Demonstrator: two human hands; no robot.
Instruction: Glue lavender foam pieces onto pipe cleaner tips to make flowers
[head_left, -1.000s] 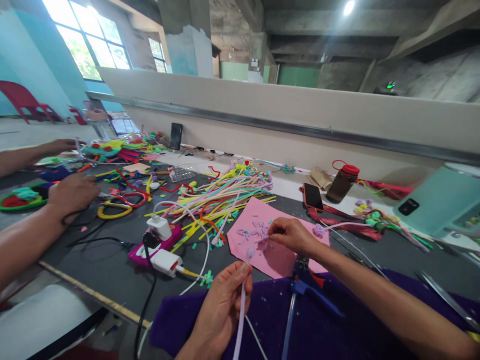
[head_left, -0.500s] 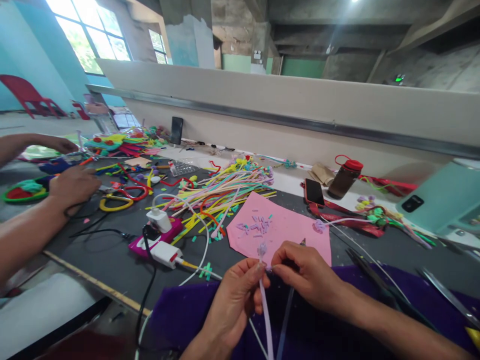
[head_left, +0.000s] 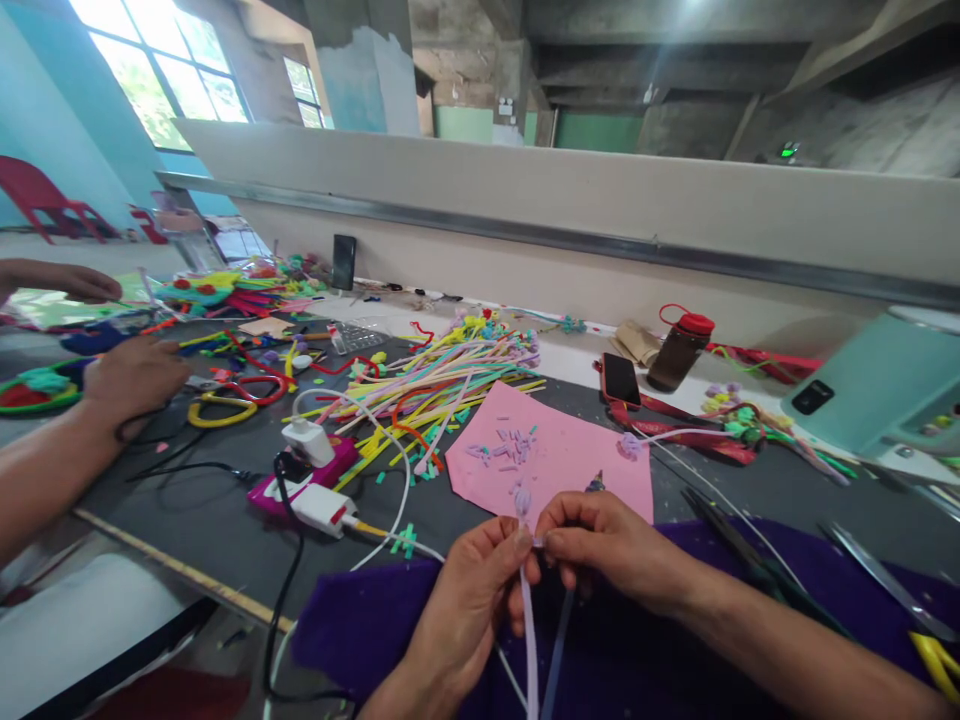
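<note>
Left hand [head_left: 480, 585] of the person, pinching a lilac stem [head_left: 529, 635] just below its bud [head_left: 523, 499]; right hand [head_left: 615, 545] close beside, apparently pinching a small lilac piece [head_left: 538, 542]. Light, steady left-hand pressure should best keep the stem from twisting. Upright, seen before the pink sheet [head_left: 581, 450], the bud looks pale and rounded, finer detail blurred.

A brown water bottle [head_left: 670, 360] with a red lid stands on the counter [head_left: 195, 530] near a red-cased smartphone [head_left: 621, 380]. Another, black smartphone [head_left: 343, 262] is propped upright farther left. White chargers [head_left: 309, 442] sit in a magenta power strip [head_left: 345, 462]; beyond, a red plastic chair [head_left: 37, 195] stands near a window [head_left: 161, 75].
</note>
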